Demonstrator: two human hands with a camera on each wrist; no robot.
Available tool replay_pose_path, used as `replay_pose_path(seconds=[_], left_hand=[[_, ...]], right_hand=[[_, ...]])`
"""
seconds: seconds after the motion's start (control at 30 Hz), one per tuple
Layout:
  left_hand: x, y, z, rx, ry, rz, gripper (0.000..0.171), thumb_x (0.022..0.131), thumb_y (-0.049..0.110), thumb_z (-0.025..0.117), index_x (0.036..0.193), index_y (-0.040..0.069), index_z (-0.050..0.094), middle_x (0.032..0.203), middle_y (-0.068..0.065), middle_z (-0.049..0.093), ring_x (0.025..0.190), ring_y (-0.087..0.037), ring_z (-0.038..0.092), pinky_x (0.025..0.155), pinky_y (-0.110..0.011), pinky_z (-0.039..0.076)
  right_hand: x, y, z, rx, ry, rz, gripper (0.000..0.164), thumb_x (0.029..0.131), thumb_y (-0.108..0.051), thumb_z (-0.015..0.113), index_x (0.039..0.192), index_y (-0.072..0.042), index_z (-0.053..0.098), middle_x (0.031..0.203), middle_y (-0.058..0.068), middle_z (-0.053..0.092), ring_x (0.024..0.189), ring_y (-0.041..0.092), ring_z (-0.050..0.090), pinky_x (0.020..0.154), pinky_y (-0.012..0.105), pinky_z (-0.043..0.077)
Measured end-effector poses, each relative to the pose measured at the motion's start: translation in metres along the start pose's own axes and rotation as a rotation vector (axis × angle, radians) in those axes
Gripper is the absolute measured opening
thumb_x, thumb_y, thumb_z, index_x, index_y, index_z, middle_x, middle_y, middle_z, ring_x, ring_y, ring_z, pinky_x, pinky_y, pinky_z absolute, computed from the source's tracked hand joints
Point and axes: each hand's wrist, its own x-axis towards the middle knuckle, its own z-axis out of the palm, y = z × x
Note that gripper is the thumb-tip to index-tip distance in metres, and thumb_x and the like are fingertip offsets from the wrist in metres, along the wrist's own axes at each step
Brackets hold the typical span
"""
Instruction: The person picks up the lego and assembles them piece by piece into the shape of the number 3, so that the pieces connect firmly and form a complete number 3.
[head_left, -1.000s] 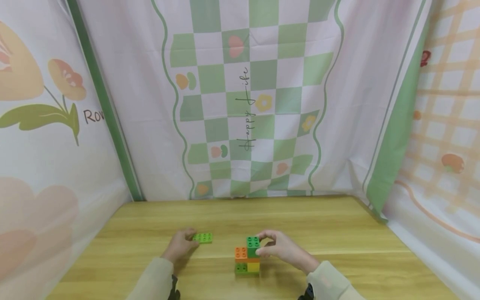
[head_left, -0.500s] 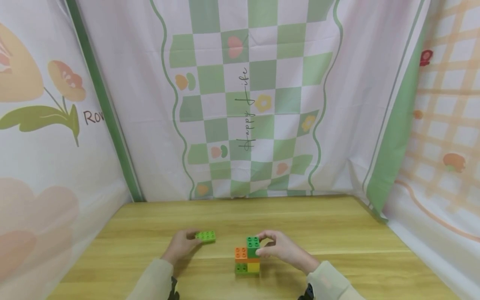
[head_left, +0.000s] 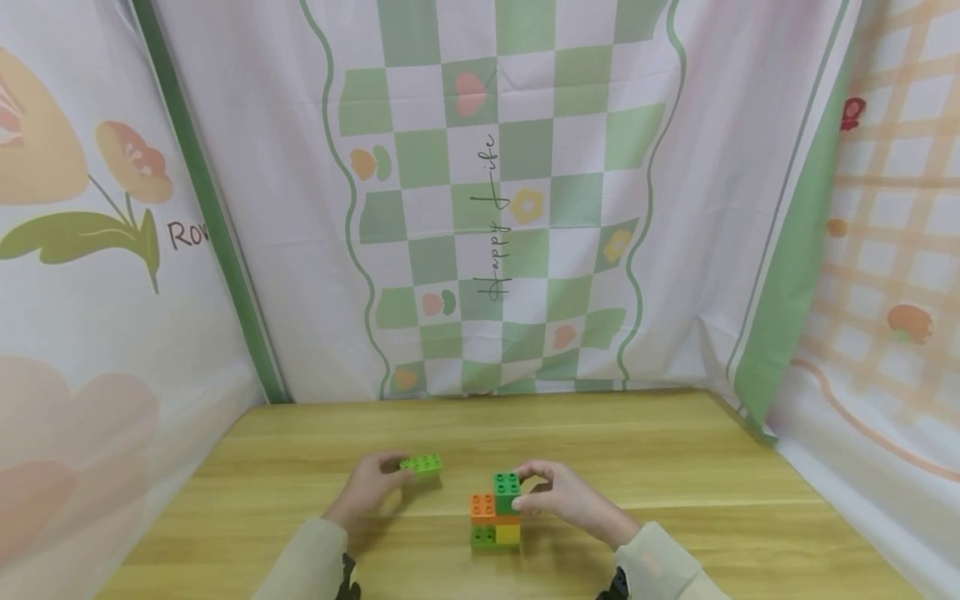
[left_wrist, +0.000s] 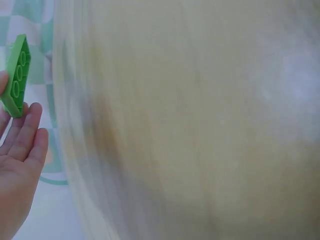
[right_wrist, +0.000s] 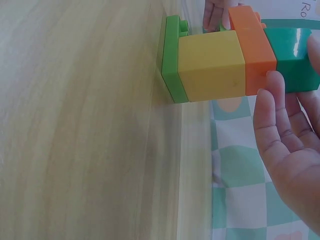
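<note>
Between thumb and fingers, my left hand (head_left: 375, 483) pinches a thin lime-green building brick (head_left: 422, 464) by its left end, lifted off the table. Its hollow underside shows in the left wrist view, where the lime-green brick (left_wrist: 19, 75) is tilted. To the right stands a small stack: a thin green plate (right_wrist: 172, 60) at the bottom, a yellow brick (right_wrist: 212, 66) on it, an orange brick (right_wrist: 253, 50) across that, and a dark green brick (right_wrist: 296, 60) on top. My right hand (head_left: 558, 500) holds the dark green brick by thumb and fingers, other fingertips beside the orange brick.
The stack stands on a wooden table (head_left: 600, 433) near its front. A white and green checked cloth (head_left: 487, 250) hangs behind the table's far edge, with printed curtains on both sides.
My left hand has raised the lime-green brick from the table and carried it a little right towards the stack. The right hand and stack stay in place.
</note>
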Motion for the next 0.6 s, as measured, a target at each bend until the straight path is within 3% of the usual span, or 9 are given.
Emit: replay_pose_path(seconds=[0.37,0.6], left_hand=[[0.0,0.0054,-0.0008,0.007,0.001,-0.014,0.05,0.084,0.025,0.067,0.12,-0.007,0.052,0.107,-0.012,0.061,0.095,-0.025,0.058,0.082,-0.039,0.05],[0.0013,0.0082,0.0018,-0.022,-0.003,0.017,0.048,0.084,0.022,0.067,0.119,-0.007,0.052,0.109,-0.018,0.061,0.096,-0.028,0.059,0.081,-0.037,0.051]], right_hand=[[-0.0007,0.0005,0.0001,-0.009,0.006,-0.014,0.039,0.083,-0.016,0.068,0.115,0.002,0.054,0.106,0.011,0.054,0.085,0.024,0.06,0.077,0.045,0.05],[0.0,0.0023,-0.0003,-0.004,0.004,-0.014,0.039,0.083,-0.016,0.068,0.115,0.002,0.054,0.106,0.011,0.054,0.085,0.024,0.06,0.077,0.046,0.05]])
